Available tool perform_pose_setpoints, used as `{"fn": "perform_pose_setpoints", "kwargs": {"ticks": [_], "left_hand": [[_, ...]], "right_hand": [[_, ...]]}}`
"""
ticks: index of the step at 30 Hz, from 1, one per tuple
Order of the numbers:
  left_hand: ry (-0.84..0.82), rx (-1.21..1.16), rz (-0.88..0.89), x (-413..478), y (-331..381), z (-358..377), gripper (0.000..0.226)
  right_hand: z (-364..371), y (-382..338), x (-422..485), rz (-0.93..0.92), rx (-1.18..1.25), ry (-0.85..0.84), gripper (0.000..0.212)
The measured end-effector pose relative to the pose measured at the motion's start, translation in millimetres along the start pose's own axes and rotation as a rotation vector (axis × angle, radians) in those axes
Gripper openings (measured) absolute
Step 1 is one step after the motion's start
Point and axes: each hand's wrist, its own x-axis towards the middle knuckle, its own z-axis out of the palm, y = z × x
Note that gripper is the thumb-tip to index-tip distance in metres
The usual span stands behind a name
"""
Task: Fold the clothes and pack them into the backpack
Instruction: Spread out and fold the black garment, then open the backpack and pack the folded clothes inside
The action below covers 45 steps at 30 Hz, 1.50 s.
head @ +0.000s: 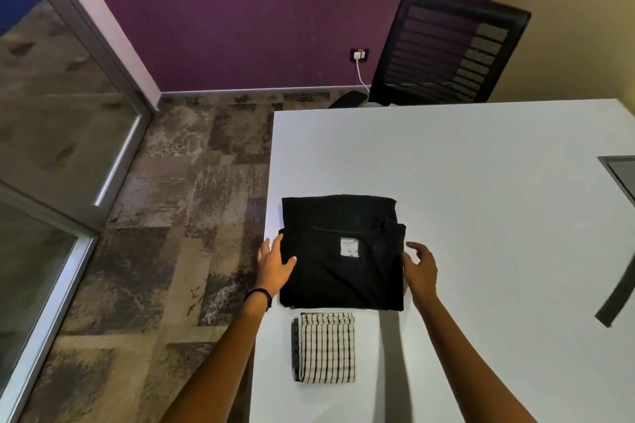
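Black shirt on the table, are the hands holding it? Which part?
Nothing is gripped. The left hand lies open on the left edge of the black shirt, thumb on top; the right hand is open by its right edge.

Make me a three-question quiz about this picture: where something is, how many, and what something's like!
1. The striped cloth lies on: A) the chair B) the table, nearer the person than the black garment C) the floor
2. Folded clothes on the table: A) one B) two C) four
3. The black garment is: A) folded flat B) hanging C) balled up

Answers: B, it sits on the white top at the garment's near side; B, one black, one striped; A, flat with straight edges.
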Motion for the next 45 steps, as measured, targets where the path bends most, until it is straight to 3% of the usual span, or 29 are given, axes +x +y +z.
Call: {"fn": "perform_pose_setpoints", "kwargs": {"ticks": [5,12,15,18,20,22,30,45], "left_hand": [[0.135,-0.045,0.055,-30.7,-16.4,-22.2,0.046],[-0.131,-0.203,-0.018,-82.9,-46.1,-17.7,0.050],[-0.260,-0.161,-0.046,-107.4,-61.4,0.7,0.050],[-0.341,-0.141,-0.115,-128.8,-75.5,20.3,0.054],[-0.348,-0.160,-0.147,-140.6,-78.9,30.3,0.057],[-0.328,-0.219,-0.179,-147.8,-77.6,37.4,0.056],[-0.287,-0.373,-0.157,-161.7,-76.5,56.1,0.038],[-0.228,-0.413,-0.166,-170.9,-66.9,74.4,0.038]], "right_hand": [[0.9,12.2,-43.2,-0.049,0.063,0.158,0.024],[15.5,39.9,-99.0,-0.023,0.051,0.025,0.018],[20.4,48.4,-132.6,-0.174,-0.091,-0.099,0.018],[25.2,56.1,-158.3,-0.418,-0.440,-0.389,0.030],[31.9,65.5,-168.6,-0.534,-0.657,-0.562,0.045],[36.6,72.0,-178.2,-0.585,-0.811,-0.622,0.051],[26.2,89.0,-201.1,-0.530,-1.034,-0.742,0.061],[9.7,98.6,-210.5,-0.443,-0.988,-0.735,0.062]]}}
